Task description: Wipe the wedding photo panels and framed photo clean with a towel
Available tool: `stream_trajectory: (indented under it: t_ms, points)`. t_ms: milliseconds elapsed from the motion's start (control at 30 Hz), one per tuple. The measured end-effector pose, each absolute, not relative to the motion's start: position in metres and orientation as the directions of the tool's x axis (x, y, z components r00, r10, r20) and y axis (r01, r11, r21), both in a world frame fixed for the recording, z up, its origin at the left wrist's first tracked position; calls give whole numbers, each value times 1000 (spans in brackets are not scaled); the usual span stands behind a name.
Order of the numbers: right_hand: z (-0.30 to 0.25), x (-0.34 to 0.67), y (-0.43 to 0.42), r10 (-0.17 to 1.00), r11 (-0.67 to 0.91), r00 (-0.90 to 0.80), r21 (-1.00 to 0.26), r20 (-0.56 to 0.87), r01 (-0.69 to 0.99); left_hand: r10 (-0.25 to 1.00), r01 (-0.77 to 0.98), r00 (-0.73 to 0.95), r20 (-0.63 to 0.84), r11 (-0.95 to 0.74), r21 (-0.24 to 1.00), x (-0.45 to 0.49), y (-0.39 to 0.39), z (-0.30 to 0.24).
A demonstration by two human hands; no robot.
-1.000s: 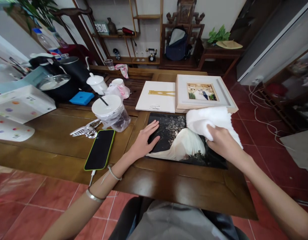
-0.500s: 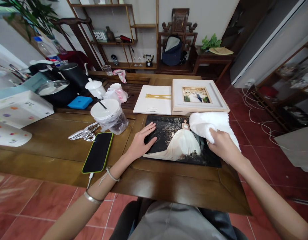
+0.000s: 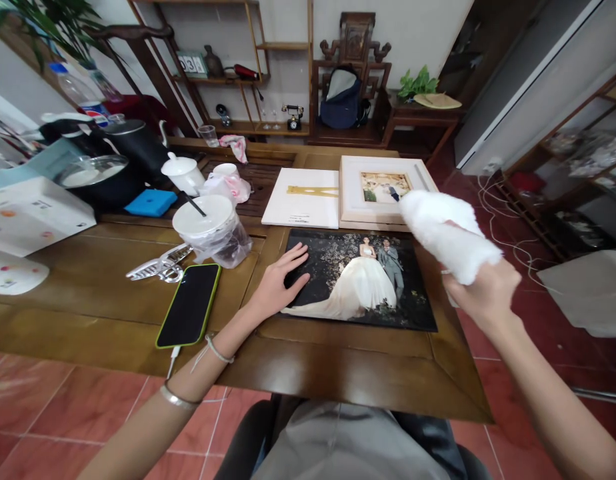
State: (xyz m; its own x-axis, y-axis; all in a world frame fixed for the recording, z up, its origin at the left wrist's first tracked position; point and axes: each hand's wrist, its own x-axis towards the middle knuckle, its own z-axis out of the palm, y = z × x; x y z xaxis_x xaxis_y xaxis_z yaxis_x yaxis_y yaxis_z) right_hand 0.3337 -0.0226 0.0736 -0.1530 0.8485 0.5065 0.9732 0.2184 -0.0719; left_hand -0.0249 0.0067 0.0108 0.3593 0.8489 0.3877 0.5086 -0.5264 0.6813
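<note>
A dark wedding photo print point(image 3: 361, 280) lies flat on the wooden table point(image 3: 338, 373) in front of me. My left hand point(image 3: 281, 283) rests open on its left edge, fingers spread and flat. My right hand point(image 3: 483, 287) is raised off the table to the right of the print, closed on a white fluffy cloth point(image 3: 445, 233). Behind the print lies a light-framed photo point(image 3: 383, 190), and a white flat box point(image 3: 303, 198) lies to its left.
A phone in a green case point(image 3: 189, 305) lies left of my left hand, with a metal clip point(image 3: 158, 265) and a lidded plastic cup point(image 3: 211, 230) behind it. Pots, a white teapot point(image 3: 183, 173) and white boxes point(image 3: 33, 213) crowd the table's left. Shelves stand behind.
My right hand has lifted the cloth off the print and swung it right, uncovering the whole picture. The left hand has stayed on the print's left edge.
</note>
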Motion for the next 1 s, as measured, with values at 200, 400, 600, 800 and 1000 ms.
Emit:
stream_trajectory:
  t_ms: [200,400,600,800,1000]
  points:
    - [49,317,0,767,576,-522,-42,373,816,846,519,369,384,-531,670,-26,8,10]
    - [41,311,6,822,550,-527,-64,214,832,856,494,360,372,-513,702,-26,7,12]
    - [39,310,4,830,535,-512,-60,222,842,863,492,353,362,-501,712,-26,7,11]
    - [46,308,-2,816,560,-544,-35,195,828,860,510,375,347,-503,697,-27,8,11]
    - [63,298,-49,780,625,-616,-71,111,777,860,513,378,342,-503,696,-27,8,10]
